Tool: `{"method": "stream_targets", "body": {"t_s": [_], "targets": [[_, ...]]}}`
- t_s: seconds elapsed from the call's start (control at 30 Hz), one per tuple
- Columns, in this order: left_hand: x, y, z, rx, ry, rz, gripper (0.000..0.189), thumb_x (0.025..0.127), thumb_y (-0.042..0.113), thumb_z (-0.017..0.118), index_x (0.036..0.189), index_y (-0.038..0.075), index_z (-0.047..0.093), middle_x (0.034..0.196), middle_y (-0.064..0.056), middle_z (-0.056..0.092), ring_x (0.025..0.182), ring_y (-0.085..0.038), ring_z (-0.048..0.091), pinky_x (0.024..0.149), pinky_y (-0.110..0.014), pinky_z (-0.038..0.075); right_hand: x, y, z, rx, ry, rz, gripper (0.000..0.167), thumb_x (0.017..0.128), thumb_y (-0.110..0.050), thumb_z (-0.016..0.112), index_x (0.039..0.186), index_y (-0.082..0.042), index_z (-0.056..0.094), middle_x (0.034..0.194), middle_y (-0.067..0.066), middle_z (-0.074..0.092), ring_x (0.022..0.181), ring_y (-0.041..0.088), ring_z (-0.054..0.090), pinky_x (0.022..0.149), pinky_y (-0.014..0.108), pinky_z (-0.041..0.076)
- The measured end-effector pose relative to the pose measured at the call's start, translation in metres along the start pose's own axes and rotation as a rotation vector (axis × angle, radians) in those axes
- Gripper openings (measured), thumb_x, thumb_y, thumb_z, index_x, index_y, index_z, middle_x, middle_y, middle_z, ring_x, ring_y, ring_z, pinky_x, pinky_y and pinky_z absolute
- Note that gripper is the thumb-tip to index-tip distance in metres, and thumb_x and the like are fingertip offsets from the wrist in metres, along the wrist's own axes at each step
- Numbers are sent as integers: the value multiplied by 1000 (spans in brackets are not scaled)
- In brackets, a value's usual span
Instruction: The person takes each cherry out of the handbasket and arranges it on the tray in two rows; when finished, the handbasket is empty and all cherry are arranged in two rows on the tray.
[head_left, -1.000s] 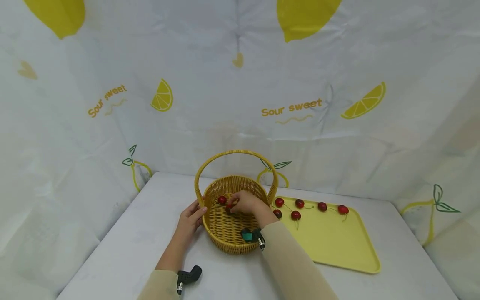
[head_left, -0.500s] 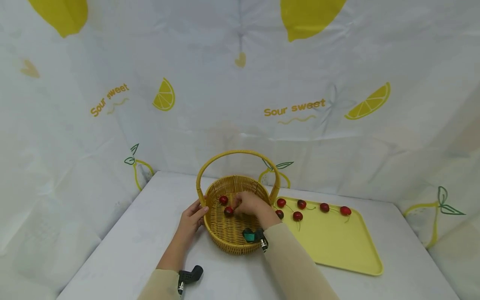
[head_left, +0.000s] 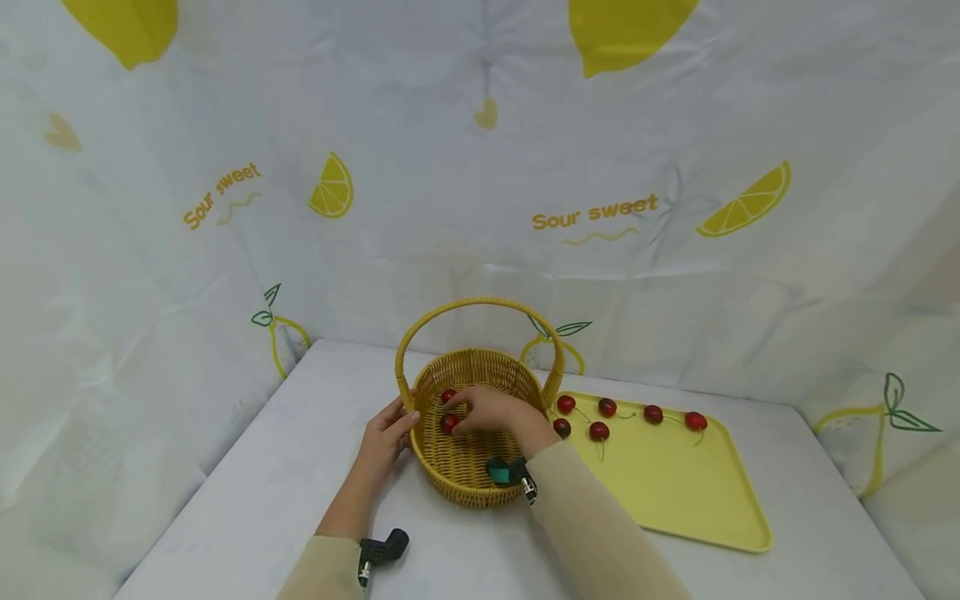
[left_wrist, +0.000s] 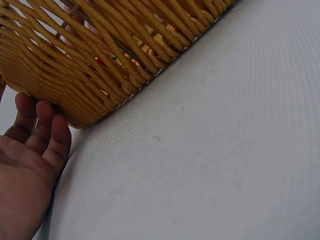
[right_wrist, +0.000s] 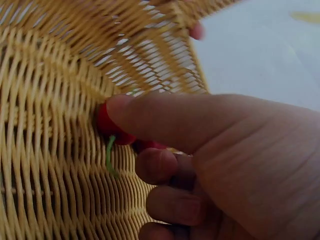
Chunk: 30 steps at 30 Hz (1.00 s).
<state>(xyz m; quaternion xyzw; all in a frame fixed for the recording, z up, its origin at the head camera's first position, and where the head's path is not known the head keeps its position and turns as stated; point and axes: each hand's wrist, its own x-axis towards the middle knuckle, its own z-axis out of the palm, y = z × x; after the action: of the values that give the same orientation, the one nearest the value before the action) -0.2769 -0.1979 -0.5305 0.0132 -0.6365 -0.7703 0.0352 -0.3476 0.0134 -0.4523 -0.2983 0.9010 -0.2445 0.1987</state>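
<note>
My left hand (head_left: 385, 433) grips the left side of the yellow wicker basket (head_left: 480, 497), its thumb at the rim by the handle's foot. In the left wrist view, fingertips (left_wrist: 60, 130) rest against the outer wall. Inside the basket is my right hand (head_left: 491, 411), thumb and index finger apart beside two dark red cherries. The nearer cherry (head_left: 449, 424) touches the right thumb; in the right wrist view its green stem (right_wrist: 110, 155) shows. The farther cherry (head_left: 448, 396) is partly covered by the index finger. Contact by the other fingers is hard to see.
Right of the basket lies a yellow tray (head_left: 690, 492) with several stemmed cherries (head_left: 599, 432) along its far and left parts. The basket's tall arched handle (head_left: 487, 302) rises above the right hand. Behind the white table hangs a lemon-print cloth (head_left: 450, 208).
My right hand has reached left again after drawing back from the nearer cherry. That cherry has shifted slightly left. The left hand stays on the basket; the view shifts a little.
</note>
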Motion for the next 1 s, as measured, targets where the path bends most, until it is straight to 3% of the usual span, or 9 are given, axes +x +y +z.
{"method": "stream_targets", "body": {"t_s": [0.1, 0.23, 0.5, 0.8, 1.0], "targets": [[0, 0, 0, 0, -2, 8, 50, 100, 18, 67, 148, 9, 56, 122, -20, 62, 85, -15, 62, 68, -25, 53, 3, -9, 1, -105, -18, 5, 41, 92, -22, 79, 131, -17, 71, 136, 3, 63, 123, 23, 57, 105, 44, 46], [0, 0, 1, -21, 0, 14, 47, 100, 14, 66, 147, 10, 57, 117, -19, 62, 82, -16, 62, 66, -25, 53, 9, -14, 4, -214, -39, 14, 34, 91, -23, 80, 123, -18, 75, 121, -2, 69, 110, 17, 59, 100, 39, 49], [0, 1, 1, -14, 8, 12, 49, 100, 14, 66, 148, 11, 56, 124, -24, 61, 84, -16, 62, 67, -25, 54, 3, -19, -4, -176, 0, 1, 24, 89, -24, 81, 112, -16, 78, 97, -6, 66, 86, 15, 56, 80, 33, 51], [2, -1, 2, -3, 7, 1, 48, 101, 13, 65, 148, 10, 56, 126, -25, 60, 85, -16, 63, 69, -25, 54, -47, -28, -31, -44, 181, -50, 36, 91, -26, 79, 125, -14, 74, 85, -4, 61, 73, 15, 53, 66, 31, 46], [0, 0, 1, -12, 13, -8, 48, 101, 15, 66, 148, 12, 56, 126, -24, 60, 85, -15, 63, 69, -24, 54, -86, -21, -31, 100, 282, -43, 36, 93, -25, 78, 127, -14, 72, 66, -4, 43, 59, 12, 39, 57, 29, 36]]}}
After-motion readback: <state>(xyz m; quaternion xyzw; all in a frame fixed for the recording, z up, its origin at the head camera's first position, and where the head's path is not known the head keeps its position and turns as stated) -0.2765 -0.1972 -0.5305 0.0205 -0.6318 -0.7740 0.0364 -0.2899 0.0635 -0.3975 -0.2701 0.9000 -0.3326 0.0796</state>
